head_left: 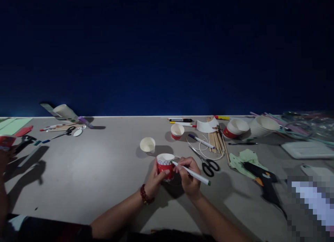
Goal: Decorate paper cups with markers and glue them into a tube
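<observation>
My left hand [153,181], with a red bead bracelet at the wrist, is wrapped round a red and white paper cup [166,167]. Blue curved lines run along the cup's white upper band. In my right hand [190,174] is a white marker [195,176] with a green end, pinched like a pen. Its tip is at the right side of the white band; whether it touches cannot be made out. Just beyond the held cup stand a plain white paper cup [147,145] and a small red and white cup [177,131].
Scissors [207,163], wooden sticks [214,139] and a purple-tipped marker [201,141] lie to the right. Farther right are stacked paper cups [263,126] and a black glue gun [264,181] on green paper [246,160]. Another person's arm [3,190] reaches in at the far left.
</observation>
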`<act>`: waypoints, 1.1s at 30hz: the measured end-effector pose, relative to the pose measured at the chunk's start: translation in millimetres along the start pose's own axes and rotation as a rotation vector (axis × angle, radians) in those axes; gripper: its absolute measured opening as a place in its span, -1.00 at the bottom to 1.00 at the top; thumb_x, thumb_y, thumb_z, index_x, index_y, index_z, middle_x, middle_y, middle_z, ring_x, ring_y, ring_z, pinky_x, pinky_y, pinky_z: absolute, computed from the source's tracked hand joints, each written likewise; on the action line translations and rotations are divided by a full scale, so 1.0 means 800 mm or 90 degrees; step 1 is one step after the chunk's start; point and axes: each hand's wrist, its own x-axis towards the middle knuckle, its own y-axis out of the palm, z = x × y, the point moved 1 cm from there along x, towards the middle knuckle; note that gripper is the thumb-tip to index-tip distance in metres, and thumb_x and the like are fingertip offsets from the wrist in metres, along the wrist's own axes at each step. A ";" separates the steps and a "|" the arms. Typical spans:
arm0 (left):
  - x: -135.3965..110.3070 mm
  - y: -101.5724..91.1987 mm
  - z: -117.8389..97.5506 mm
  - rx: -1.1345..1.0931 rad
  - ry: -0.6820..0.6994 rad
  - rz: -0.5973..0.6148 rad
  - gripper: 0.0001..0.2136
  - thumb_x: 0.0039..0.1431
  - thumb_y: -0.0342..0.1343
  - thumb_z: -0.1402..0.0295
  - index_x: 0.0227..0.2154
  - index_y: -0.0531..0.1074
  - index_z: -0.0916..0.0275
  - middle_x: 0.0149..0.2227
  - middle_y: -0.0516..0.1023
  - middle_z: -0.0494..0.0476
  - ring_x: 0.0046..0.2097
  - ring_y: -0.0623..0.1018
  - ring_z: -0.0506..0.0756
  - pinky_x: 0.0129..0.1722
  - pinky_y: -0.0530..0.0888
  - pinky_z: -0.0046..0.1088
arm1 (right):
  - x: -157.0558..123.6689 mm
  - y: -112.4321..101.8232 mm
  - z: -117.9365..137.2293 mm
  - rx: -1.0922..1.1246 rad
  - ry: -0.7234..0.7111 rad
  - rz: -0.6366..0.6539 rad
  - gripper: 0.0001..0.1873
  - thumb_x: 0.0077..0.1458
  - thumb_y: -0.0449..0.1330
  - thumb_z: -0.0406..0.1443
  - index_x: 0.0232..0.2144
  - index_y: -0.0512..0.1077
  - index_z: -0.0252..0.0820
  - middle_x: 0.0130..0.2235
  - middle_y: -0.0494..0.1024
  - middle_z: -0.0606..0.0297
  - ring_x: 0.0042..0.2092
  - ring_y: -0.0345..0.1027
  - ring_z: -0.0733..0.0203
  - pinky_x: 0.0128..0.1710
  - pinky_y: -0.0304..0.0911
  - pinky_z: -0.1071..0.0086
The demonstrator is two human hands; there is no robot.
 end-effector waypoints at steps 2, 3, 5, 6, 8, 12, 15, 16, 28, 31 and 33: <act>-0.001 0.001 -0.002 0.001 0.003 -0.003 -0.39 0.06 0.46 0.13 0.15 0.45 0.17 -0.01 0.59 0.16 -0.01 0.55 0.21 0.06 0.47 -0.27 | 0.000 0.000 0.000 0.002 -0.004 -0.001 -0.89 0.28 0.23 -0.31 -0.34 0.40 -0.06 -0.49 0.45 0.41 -0.44 0.43 0.19 -0.39 0.40 0.34; -0.001 0.002 -0.003 0.003 0.005 -0.004 -0.39 0.06 0.46 0.13 0.14 0.45 0.18 -0.01 0.60 0.16 -0.01 0.55 0.21 0.05 0.47 -0.27 | 0.000 0.000 -0.001 0.003 -0.005 0.000 -0.89 0.28 0.22 -0.31 -0.34 0.40 -0.06 -0.49 0.45 0.41 -0.44 0.42 0.19 -0.39 0.39 0.34; -0.001 0.003 -0.005 0.008 0.013 -0.004 -0.40 0.06 0.46 0.13 0.13 0.46 0.18 -0.01 0.60 0.17 -0.02 0.56 0.22 0.04 0.48 -0.28 | -0.001 -0.001 -0.002 0.000 -0.009 0.001 -0.89 0.29 0.22 -0.31 -0.33 0.40 -0.06 -0.49 0.45 0.42 -0.44 0.42 0.19 -0.39 0.39 0.34; -0.001 0.003 -0.005 0.012 0.016 -0.003 -0.41 0.06 0.46 0.13 0.13 0.47 0.18 -0.01 0.60 0.17 -0.02 0.56 0.22 0.04 0.48 -0.28 | -0.001 -0.001 -0.002 -0.004 -0.013 0.003 -0.89 0.29 0.22 -0.31 -0.33 0.40 -0.06 -0.48 0.45 0.41 -0.43 0.42 0.19 -0.38 0.39 0.34; -0.001 0.004 -0.006 0.018 0.017 -0.001 -0.41 0.07 0.46 0.14 0.13 0.46 0.18 -0.01 0.60 0.17 -0.01 0.56 0.22 0.05 0.48 -0.27 | -0.003 -0.001 -0.004 -0.017 -0.018 0.011 -0.90 0.29 0.21 -0.32 -0.33 0.41 -0.06 -0.47 0.46 0.39 -0.41 0.42 0.17 -0.36 0.39 0.33; -0.001 0.002 -0.005 0.032 0.011 -0.002 -0.38 0.08 0.45 0.13 0.17 0.44 0.16 0.04 0.61 0.18 0.04 0.56 0.24 0.09 0.49 -0.25 | -0.006 -0.003 -0.007 -0.042 -0.016 0.031 -0.92 0.28 0.22 -0.30 -0.31 0.45 -0.07 -0.44 0.49 0.35 -0.40 0.41 0.16 -0.38 0.38 0.33; -0.001 0.000 -0.003 0.053 0.018 -0.007 -0.36 0.07 0.45 0.11 0.19 0.43 0.16 0.04 0.61 0.19 0.06 0.56 0.28 0.10 0.49 -0.23 | -0.007 -0.004 -0.008 -0.056 -0.008 0.039 -0.94 0.28 0.23 -0.30 -0.30 0.46 -0.07 -0.43 0.50 0.35 -0.42 0.40 0.18 -0.39 0.36 0.34; 0.000 -0.001 -0.003 0.063 0.023 -0.008 -0.36 0.08 0.44 0.11 0.19 0.43 0.16 0.05 0.61 0.19 0.07 0.56 0.29 0.11 0.48 -0.22 | -0.008 -0.004 -0.009 -0.061 -0.005 0.043 -0.94 0.28 0.23 -0.30 -0.29 0.46 -0.06 -0.43 0.50 0.35 -0.42 0.40 0.18 -0.39 0.37 0.34; 0.000 -0.006 0.006 0.061 0.024 -0.012 -0.32 0.10 0.44 0.10 0.24 0.39 0.16 0.09 0.59 0.21 0.10 0.55 0.27 0.16 0.48 -0.21 | -0.008 -0.003 -0.008 -0.089 -0.001 0.040 -0.91 0.30 0.24 -0.23 -0.29 0.47 -0.07 -0.44 0.52 0.33 -0.44 0.42 0.19 -0.43 0.39 0.35; 0.001 -0.007 0.007 0.062 0.030 -0.008 -0.35 0.10 0.43 0.11 0.22 0.40 0.15 0.09 0.59 0.20 0.11 0.54 0.27 0.18 0.46 -0.21 | -0.006 -0.002 -0.004 -0.086 -0.006 0.037 -0.90 0.30 0.24 -0.22 -0.30 0.47 -0.07 -0.45 0.52 0.34 -0.44 0.44 0.18 -0.42 0.40 0.34; 0.001 -0.007 0.006 0.063 0.025 -0.013 -0.34 0.09 0.44 0.11 0.22 0.40 0.15 0.11 0.59 0.20 0.13 0.54 0.28 0.19 0.44 -0.20 | -0.005 -0.002 -0.004 -0.090 -0.010 0.036 -0.91 0.28 0.24 -0.24 -0.31 0.47 -0.07 -0.46 0.52 0.35 -0.43 0.44 0.17 -0.41 0.41 0.33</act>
